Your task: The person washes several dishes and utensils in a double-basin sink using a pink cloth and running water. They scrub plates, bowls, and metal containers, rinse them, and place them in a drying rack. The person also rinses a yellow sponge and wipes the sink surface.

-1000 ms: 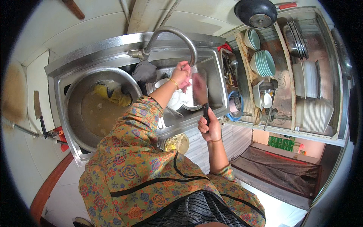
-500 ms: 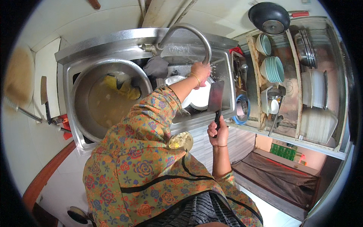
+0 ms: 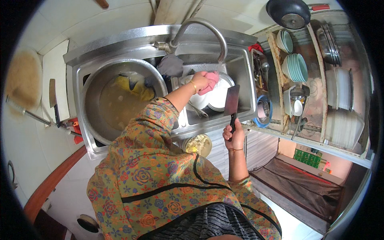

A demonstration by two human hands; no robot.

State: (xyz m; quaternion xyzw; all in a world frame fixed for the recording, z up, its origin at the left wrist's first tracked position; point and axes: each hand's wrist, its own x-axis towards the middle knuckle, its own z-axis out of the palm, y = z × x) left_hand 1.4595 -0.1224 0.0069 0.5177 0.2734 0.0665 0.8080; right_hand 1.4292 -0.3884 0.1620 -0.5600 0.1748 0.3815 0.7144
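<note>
My left hand (image 3: 200, 82) is closed on a wet pink cloth (image 3: 209, 83) above the right sink basin (image 3: 245, 80). Under it lie white plates (image 3: 222, 96) stacked in the basin, with a spoon-like utensil (image 3: 198, 111) beside them. In my right hand (image 3: 235, 136), near the basin's front edge, the black handle of a cleaver (image 3: 231, 101) is gripped. Its broad blade points up and away from me, over the right side of the plates. The curved faucet (image 3: 224, 44) arches above the basin, to the right of the cloth.
A large metal bowl (image 3: 93, 76) of murky water with a yellow cloth (image 3: 138, 91) fills the left side. A grey cloth (image 3: 170, 66) hangs by the faucet base. At right, a rack (image 3: 316, 76) holds bowls and plates. Another knife (image 3: 53, 96) is at far left.
My left hand has drawn back from beneath the faucet toward the left, and the pink cloth now shows clearly. The cleaver stays in my right hand. The whole view has shifted slightly.
</note>
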